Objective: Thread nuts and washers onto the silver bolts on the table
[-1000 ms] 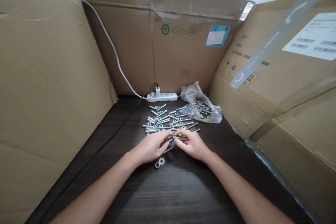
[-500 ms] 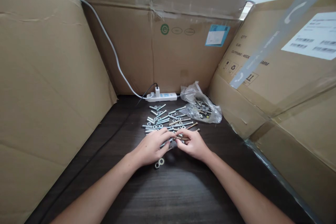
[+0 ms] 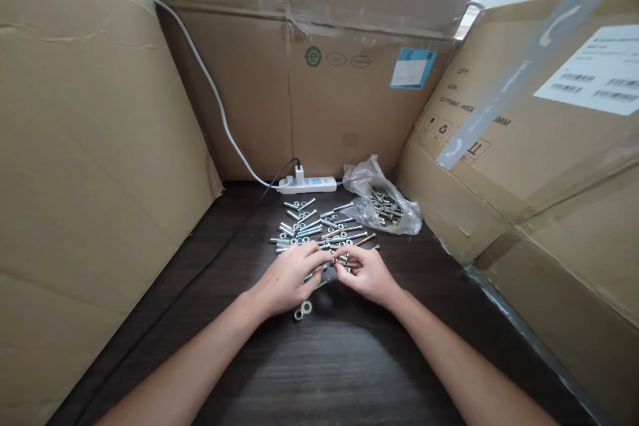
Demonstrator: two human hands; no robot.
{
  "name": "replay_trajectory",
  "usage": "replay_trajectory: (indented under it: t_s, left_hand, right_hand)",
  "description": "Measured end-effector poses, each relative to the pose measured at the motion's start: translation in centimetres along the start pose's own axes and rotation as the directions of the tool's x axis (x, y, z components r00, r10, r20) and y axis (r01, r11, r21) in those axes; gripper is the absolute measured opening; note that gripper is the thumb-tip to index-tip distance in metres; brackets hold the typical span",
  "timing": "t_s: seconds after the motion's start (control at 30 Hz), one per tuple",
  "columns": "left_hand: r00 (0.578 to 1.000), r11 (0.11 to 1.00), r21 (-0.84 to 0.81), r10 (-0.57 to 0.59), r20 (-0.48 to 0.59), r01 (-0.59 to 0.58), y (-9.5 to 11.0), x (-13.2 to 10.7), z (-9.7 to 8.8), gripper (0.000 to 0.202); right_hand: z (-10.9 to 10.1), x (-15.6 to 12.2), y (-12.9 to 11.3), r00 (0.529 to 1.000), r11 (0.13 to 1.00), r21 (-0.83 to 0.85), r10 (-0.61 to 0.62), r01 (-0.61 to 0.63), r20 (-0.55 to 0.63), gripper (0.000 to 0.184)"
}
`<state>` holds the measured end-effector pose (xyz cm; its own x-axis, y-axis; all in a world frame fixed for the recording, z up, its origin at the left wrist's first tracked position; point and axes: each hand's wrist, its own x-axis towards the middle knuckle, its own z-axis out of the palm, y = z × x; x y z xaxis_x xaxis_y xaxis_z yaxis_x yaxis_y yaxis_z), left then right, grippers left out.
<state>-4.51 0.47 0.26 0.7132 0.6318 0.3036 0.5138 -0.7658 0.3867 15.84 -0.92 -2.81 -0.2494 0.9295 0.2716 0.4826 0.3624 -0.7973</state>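
My left hand [image 3: 292, 274] and my right hand [image 3: 368, 274] meet over the near edge of a spread of hardware. In my right fingers is a brass-coloured bolt [image 3: 351, 264], its end toward the left hand. The thumb and fingertips of my left hand are closed at that end, on a small piece too covered to name. Silver bolts [image 3: 309, 231], some brass-coloured bolts and several washers lie beyond the fingers. Closer to me, just below the left hand, a flat washer [image 3: 306, 307] rests beside a nut [image 3: 298, 315] on the dark table [image 3: 329, 373].
A clear plastic bag [image 3: 412, 219] with more bolts lies at the back right. Behind the hardware sits a white power strip [image 3: 327, 184] with a plug and cables. Cardboard boxes [image 3: 239, 93] wall in the left, back and right sides.
Both hands stay in almost the same place, with only slight finger movement around the bolt's end. The loose hardware lies as before.
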Motion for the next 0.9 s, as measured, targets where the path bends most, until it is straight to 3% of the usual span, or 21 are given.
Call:
replay_trajectory:
  t_s: [0.23, 0.4, 0.6, 0.73, 0.9]
  left_hand:
    - [0.999, 0.999, 0.024, -0.036, 0.007, 0.036, -0.22, 0.12, 0.39, 0.020]
    - [0.995, 0.998, 0.038, -0.048, -0.091, 0.052, -0.09, 0.16, 0.14, 0.019]
    - [1.000, 1.000, 0.001, 0.008, -0.016, -0.008, 0.27, 0.08, 0.14, 0.021]
    - [1.000, 1.000, -0.021, -0.005, -0.023, 0.004, 0.28, 0.21, 0.28, 0.018]
    - [0.999, 1.000, -0.010, -0.030, -0.026, 0.029, 0.31, 0.33, 0.49, 0.010]
  right_hand:
    - [0.01, -0.06, -0.08, 1.000, 1.000, 0.018, -0.003, 0.003, 0.006, 0.019]
    - [-0.09, -0.06, -0.08, 1.000, 1.000, 0.026, 0.012, -0.012, -0.008, 0.018]
    - [0.35, -0.17, 0.10, 0.999, 0.995, 0.096, -0.023, 0.020, 0.026, 0.017]
    - [0.50, -0.22, -0.22, 1.000, 0.987, 0.162, -0.023, 0.021, 0.011, 0.017]
    - [0.41, -0.29, -0.82, 1.000, 0.991, 0.129, -0.027, 0.026, 0.002, 0.018]
